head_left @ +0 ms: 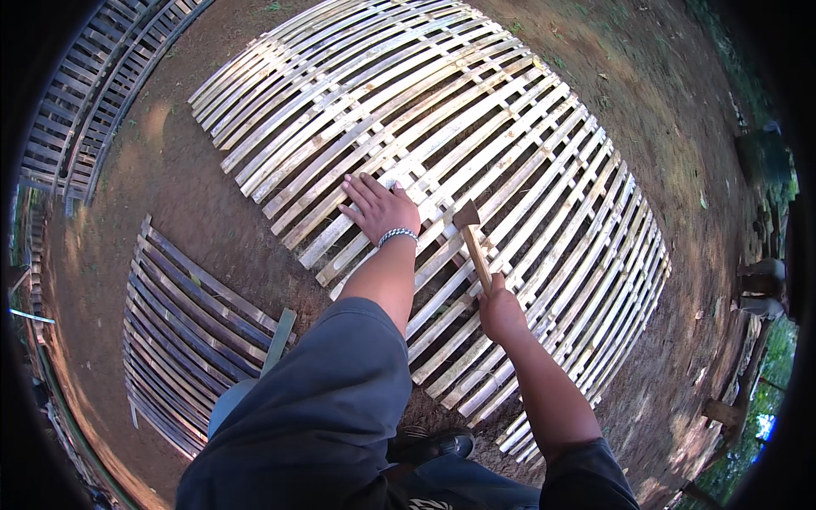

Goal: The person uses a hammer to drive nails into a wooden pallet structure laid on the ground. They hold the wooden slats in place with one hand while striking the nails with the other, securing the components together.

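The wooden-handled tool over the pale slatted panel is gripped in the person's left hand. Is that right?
Not quite: the head view shows the wooden-handled tool over the pale slatted panel gripped in the person's right hand; the left hand is spread on the slats instead.

From the person's head, the left fisheye camera looks steeply down over the forearms (384,276), which enter from below, and faces the ground (200,200). It sits near enough for the left hand (382,210) and right hand (502,314) to show clearly mid-picture, with the slat panel (495,158) spreading beyond them. The view is wide, bending straight edges toward a round dark rim, with foliage (775,361) at far right.
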The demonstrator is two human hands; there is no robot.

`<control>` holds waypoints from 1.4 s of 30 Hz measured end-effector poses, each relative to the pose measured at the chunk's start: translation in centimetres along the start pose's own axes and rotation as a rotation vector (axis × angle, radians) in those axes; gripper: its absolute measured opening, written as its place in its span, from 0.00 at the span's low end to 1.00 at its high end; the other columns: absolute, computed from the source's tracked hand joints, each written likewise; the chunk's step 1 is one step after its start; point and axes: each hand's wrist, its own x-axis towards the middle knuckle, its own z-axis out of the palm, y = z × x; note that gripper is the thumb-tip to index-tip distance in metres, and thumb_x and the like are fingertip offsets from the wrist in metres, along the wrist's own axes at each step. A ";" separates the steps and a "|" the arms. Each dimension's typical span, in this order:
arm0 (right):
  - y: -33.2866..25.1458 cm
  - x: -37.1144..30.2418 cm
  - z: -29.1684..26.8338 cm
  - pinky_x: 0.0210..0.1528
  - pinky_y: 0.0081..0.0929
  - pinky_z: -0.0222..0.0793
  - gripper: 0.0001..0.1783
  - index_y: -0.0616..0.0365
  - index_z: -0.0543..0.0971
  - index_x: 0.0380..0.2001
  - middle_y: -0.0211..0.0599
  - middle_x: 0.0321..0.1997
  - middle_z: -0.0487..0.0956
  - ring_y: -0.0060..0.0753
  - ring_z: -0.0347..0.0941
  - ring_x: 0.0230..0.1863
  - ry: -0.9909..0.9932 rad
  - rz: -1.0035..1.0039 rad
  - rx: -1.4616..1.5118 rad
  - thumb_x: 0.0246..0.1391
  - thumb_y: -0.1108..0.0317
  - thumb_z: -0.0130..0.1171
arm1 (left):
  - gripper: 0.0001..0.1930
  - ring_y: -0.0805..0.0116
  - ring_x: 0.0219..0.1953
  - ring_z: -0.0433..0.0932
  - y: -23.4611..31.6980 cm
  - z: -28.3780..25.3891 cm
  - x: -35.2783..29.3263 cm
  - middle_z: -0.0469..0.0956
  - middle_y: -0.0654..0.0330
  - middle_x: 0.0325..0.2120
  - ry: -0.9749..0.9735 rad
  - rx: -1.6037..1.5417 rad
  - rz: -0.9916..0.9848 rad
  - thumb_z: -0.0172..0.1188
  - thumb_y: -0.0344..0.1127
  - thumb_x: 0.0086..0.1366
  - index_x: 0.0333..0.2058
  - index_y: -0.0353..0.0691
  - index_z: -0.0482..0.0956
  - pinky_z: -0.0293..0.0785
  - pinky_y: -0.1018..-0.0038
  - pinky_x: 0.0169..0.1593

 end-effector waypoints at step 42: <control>-5.7 4.3 3.8 0.47 0.50 0.75 0.29 0.69 0.61 0.65 0.64 0.40 0.82 0.61 0.83 0.45 0.177 0.093 0.622 0.68 0.63 0.57 | 0.34 0.44 0.81 0.35 0.5 0.9 -0.1 0.40 0.36 0.78 -0.015 0.080 0.057 0.39 0.49 0.78 0.76 0.39 0.51 0.32 0.44 0.78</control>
